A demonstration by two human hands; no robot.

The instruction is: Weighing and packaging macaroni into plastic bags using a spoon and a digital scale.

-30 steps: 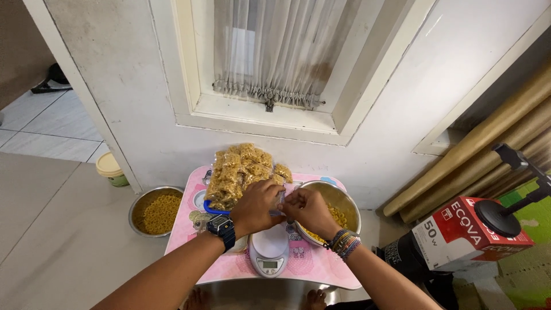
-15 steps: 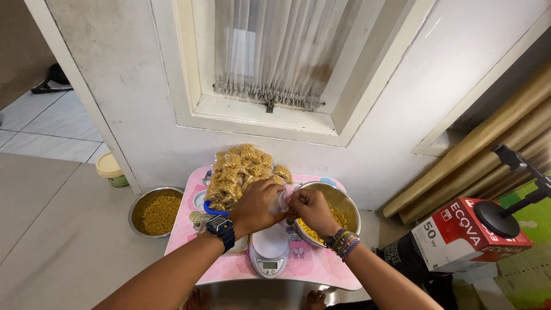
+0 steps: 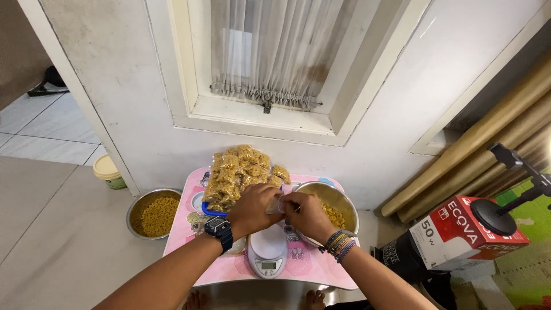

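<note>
While both hands, left (image 3: 252, 208) and right (image 3: 307, 213), have closed together on a small clear bag (image 3: 276, 204) above the scale (image 3: 267, 254) (pink desk (image 3: 321, 270)), filling has seemingly given way to sealing.

Low pink table (image 3: 313, 270), patterned top, set against white wall. On it: blue tray (image 3: 211, 211) w/ stacked clear bags of yellow snack (image 3: 235, 175), rear left; steel bowl (image 3: 338, 201) w/ loose yellow snack, right; small white kitchen scale (image 3: 267, 254), front centre.

Floor (image 3: 51, 241), pale, smooth. On it: steel bowl of yellow snack (image 3: 154, 213), just left of table; lidded cream tub (image 3: 109, 171) by wall, further left; red-and-white box (image 3: 468, 232), right of table.
</note>
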